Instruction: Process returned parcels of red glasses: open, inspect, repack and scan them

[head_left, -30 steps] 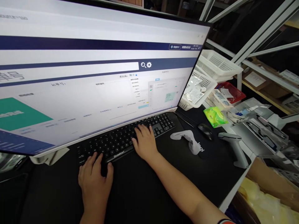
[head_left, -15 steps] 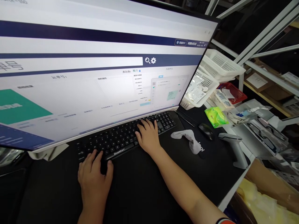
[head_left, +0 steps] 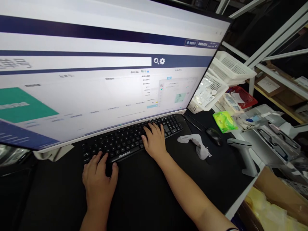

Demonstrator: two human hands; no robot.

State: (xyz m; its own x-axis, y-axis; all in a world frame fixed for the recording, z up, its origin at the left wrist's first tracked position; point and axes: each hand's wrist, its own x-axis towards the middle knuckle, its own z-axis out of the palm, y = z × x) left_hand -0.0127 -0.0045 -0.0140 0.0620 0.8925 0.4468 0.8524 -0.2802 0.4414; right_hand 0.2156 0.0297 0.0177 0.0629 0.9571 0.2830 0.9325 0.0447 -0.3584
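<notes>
While both hands lie flat and unclenched, grasping nothing, the left hand [head_left: 99, 179] and right hand [head_left: 155, 141] touch the keyboard [head_left: 130, 139]; mouse [head_left: 214, 136] lies right of them.

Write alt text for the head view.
Both hands are on a black keyboard below a large lit monitor, left hand at its near-left edge, right hand on the right-side keys. A mouse, cloth, scanner and white baskets sit to the right.
</notes>
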